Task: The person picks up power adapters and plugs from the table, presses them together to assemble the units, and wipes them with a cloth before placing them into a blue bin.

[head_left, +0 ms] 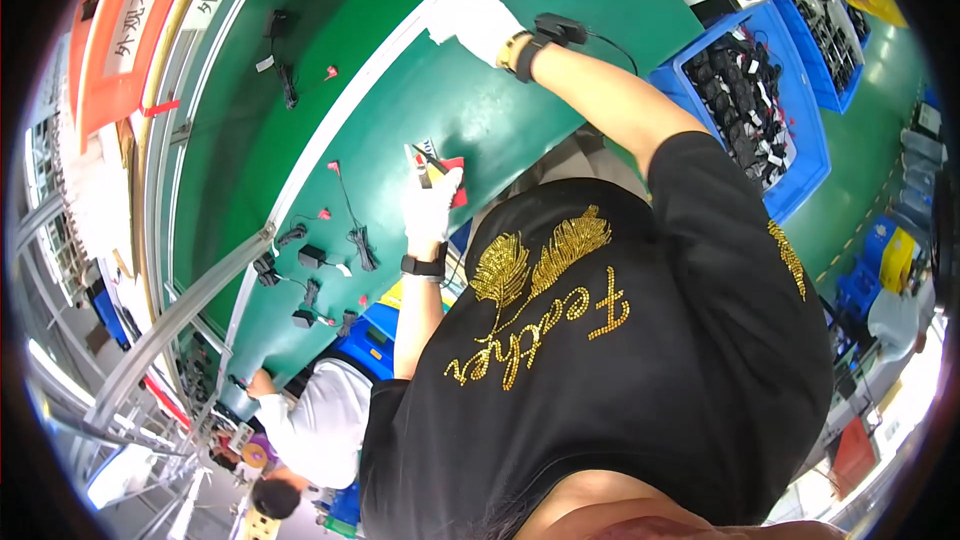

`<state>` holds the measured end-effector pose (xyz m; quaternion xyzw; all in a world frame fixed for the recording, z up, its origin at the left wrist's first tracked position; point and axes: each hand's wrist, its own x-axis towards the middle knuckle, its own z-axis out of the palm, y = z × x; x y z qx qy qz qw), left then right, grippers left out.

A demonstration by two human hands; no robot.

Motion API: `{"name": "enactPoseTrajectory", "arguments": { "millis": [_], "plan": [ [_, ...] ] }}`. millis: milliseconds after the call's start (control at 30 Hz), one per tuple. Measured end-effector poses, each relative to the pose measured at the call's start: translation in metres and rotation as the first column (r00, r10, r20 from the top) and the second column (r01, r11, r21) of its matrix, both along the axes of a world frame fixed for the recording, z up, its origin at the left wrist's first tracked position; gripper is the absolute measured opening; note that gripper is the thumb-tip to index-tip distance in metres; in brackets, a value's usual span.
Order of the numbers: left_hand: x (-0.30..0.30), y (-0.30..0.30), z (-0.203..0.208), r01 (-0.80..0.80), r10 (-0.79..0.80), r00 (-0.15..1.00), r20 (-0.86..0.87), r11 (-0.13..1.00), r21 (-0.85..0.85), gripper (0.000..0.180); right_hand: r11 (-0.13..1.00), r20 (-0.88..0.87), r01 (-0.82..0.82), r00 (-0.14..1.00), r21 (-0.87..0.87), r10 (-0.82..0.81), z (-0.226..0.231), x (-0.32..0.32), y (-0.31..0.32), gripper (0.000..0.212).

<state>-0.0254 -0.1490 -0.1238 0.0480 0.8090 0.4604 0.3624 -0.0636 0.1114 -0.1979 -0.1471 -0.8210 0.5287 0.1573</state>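
My left hand [430,208], in a white glove, is closed around a small red and yellow flat piece [458,180] with a dark stick-like part across it; its exact kind is unclear. It is over the near part of the green table [380,155]. My right hand [478,25], also gloved in white, reaches out to a pale rail [385,52] running along the table. Glare washes out its fingers, so its grip is hidden. Beside the right wrist lies a black power adapter [560,29] with its cord trailing away.
Several black adapters with cords [312,256] lie on the table at left. A blue bin [805,155] full of black adapters stands at right, another blue bin [815,45] beyond it. A co-worker in white [325,420] works at lower left. A metal frame post [180,315] crosses the left side.
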Motion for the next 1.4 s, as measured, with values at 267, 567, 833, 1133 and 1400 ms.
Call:
{"name": "enactPoseTrajectory", "arguments": {
  "millis": [267,567,833,1133,1400],
  "plan": [
    [-0.008,-0.026,-0.011,-0.054,0.054,0.997,0.052,0.998,0.013,0.029,0.664,0.337,-0.195,0.937,0.721,-0.090,0.020,0.114,0.055,0.024],
    [-0.019,0.000,0.002,0.085,-0.087,0.995,-0.052,0.996,-0.026,0.029,0.546,0.239,-0.036,0.922,0.837,-0.305,-0.017,0.102,0.083,0.021],
    [-0.020,-0.020,-0.014,0.178,-0.180,0.983,-0.041,0.983,-0.034,0.029,0.535,0.306,0.051,0.773,0.843,-0.555,-0.020,0.183,0.161,0.015],
    [-0.037,-0.022,-0.008,0.205,-0.206,0.978,-0.041,0.978,-0.027,0.033,0.555,0.183,0.231,0.785,0.799,-0.591,0.025,0.145,0.089,0.031],
    [-0.021,-0.025,-0.008,0.145,-0.145,0.989,-0.004,0.989,0.012,0.032,0.810,0.364,-0.094,0.918,0.580,-0.154,-0.016,0.203,0.000,0.018]
  ]
}}
